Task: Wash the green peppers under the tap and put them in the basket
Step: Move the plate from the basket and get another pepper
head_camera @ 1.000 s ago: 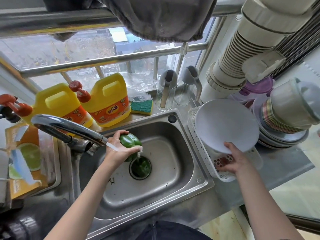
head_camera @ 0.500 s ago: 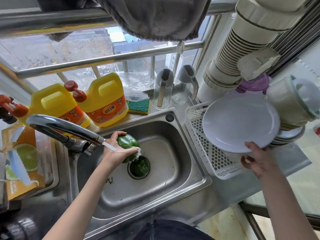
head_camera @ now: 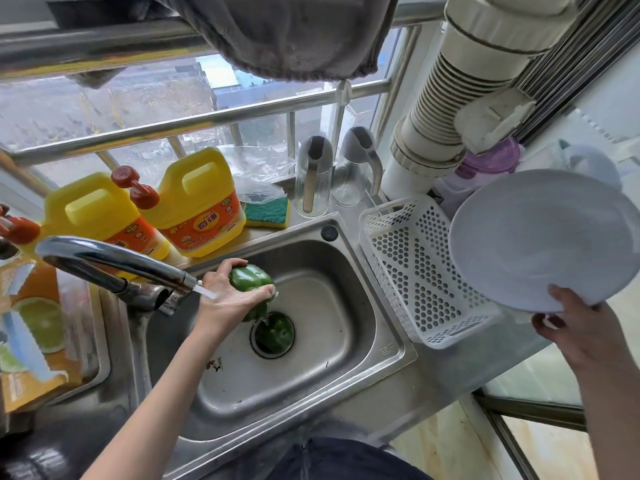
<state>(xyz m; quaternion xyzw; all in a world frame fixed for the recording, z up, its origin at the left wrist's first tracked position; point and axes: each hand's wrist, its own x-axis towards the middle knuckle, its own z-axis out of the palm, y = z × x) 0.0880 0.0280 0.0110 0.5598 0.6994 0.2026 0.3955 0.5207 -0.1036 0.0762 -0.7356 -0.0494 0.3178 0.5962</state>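
My left hand (head_camera: 228,296) grips a green pepper (head_camera: 250,278) over the steel sink (head_camera: 349,271), with water from the tap (head_camera: 114,263) running onto the hand. A second green pepper (head_camera: 275,332) lies in the drain hole below. The white perforated basket (head_camera: 420,268) stands right of the sink with nothing in it. My right hand (head_camera: 573,327) holds a white plate (head_camera: 540,237) by its lower edge, up and to the right of the basket.
Two yellow detergent bottles (head_camera: 194,206) and a green sponge (head_camera: 266,211) line the ledge behind the sink, beside two glass dispensers (head_camera: 313,178). A ribbed white pipe (head_camera: 450,109) descends at the back right. A grey cloth (head_camera: 291,32) hangs overhead. Cartons (head_camera: 31,327) fill the left basin.
My right hand has lifted the white plate out of the basket and carried it up to the right. My left hand stays under the water with the pepper.
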